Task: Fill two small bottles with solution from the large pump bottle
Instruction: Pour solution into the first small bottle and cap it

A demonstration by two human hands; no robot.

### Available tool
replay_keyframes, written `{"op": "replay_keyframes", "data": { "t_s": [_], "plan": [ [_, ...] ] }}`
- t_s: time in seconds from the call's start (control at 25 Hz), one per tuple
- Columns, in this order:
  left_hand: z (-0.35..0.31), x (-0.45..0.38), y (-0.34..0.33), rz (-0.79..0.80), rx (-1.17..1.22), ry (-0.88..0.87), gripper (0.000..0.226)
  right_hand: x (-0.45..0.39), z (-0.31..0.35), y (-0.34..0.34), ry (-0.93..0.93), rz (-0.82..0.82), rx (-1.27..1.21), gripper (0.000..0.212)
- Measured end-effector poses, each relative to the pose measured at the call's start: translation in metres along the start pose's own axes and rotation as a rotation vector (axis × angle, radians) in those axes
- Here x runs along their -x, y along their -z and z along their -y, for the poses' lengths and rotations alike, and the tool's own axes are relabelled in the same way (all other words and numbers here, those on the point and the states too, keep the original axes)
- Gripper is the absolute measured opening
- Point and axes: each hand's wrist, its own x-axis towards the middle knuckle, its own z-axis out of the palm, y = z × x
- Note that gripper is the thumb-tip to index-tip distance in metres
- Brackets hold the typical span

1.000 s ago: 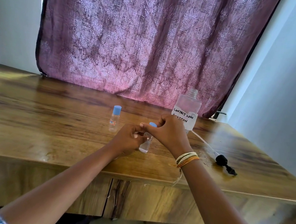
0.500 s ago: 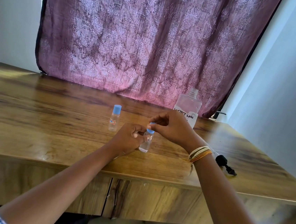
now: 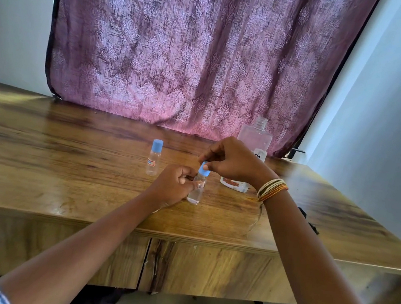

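Observation:
A small clear bottle (image 3: 195, 194) stands on the wooden table (image 3: 69, 163), gripped around its body by my left hand (image 3: 173, 186). My right hand (image 3: 235, 161) pinches its blue cap (image 3: 204, 169), which sits tilted on the bottle's neck. A second small bottle (image 3: 154, 157) with a blue cap and a red-edged label stands upright a little to the left, apart from both hands. The large clear bottle (image 3: 254, 137) with a handwritten label stands behind my right hand with its neck uncovered; its lower part is hidden.
The black pump head (image 3: 307, 220) lies on the table to the right, mostly hidden by my right forearm. A purple patterned curtain (image 3: 192, 52) hangs behind the table. A white wall rises at the right. The table's front edge runs beneath my forearms.
My right hand has lifted from covering the bottle top and now pinches the blue cap from above. The left hand has kept its hold on the bottle.

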Motion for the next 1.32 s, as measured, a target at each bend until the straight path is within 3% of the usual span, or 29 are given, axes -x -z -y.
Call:
{"op": "replay_keyframes", "data": {
  "t_s": [0.2, 0.4, 0.48, 0.56, 0.6, 0.68, 0.8, 0.92, 1.0, 1.12, 1.2, 1.32],
  "plan": [
    [0.000, 0.000, -0.001, 0.012, 0.015, -0.005, 0.012, 0.002, 0.002, -0.003, -0.030, -0.022, 0.021, 0.012],
    [0.000, -0.001, 0.000, -0.008, -0.039, -0.024, 0.014, 0.001, 0.012, -0.020, -0.145, -0.212, 0.416, 0.061],
    [0.000, 0.000, -0.001, 0.005, -0.018, -0.001, 0.015, 0.003, 0.013, -0.020, -0.126, -0.168, 0.306, 0.048],
    [0.000, 0.000, -0.001, 0.010, 0.010, 0.006, 0.014, 0.003, 0.010, -0.012, -0.094, -0.002, 0.090, 0.022],
    [0.000, 0.000, 0.000, 0.011, 0.016, 0.003, 0.014, 0.004, 0.010, -0.008, -0.079, 0.052, 0.037, 0.025],
    [-0.001, 0.000, 0.000, 0.012, 0.006, -0.005, 0.015, 0.005, 0.010, -0.009, -0.067, 0.020, 0.069, 0.012],
    [0.000, 0.000, 0.000, 0.009, -0.017, -0.002, 0.016, 0.005, 0.006, -0.020, -0.151, -0.128, 0.237, 0.046],
    [-0.001, 0.001, -0.001, 0.016, -0.020, -0.017, 0.013, 0.007, 0.001, -0.022, -0.123, -0.005, 0.091, 0.030],
    [-0.003, 0.001, 0.001, 0.022, -0.034, -0.032, 0.017, 0.005, 0.000, -0.019, -0.051, 0.064, -0.056, 0.037],
    [-0.001, 0.000, 0.002, 0.011, -0.053, -0.039, 0.010, 0.006, -0.002, -0.021, -0.045, -0.079, 0.039, 0.032],
    [-0.001, 0.000, 0.001, 0.010, -0.079, -0.042, 0.011, 0.007, -0.006, -0.024, -0.082, -0.115, 0.119, 0.045],
    [-0.004, 0.002, -0.001, 0.019, -0.025, -0.018, 0.008, 0.008, -0.014, -0.024, -0.093, 0.016, -0.203, 0.039]
  ]
}}
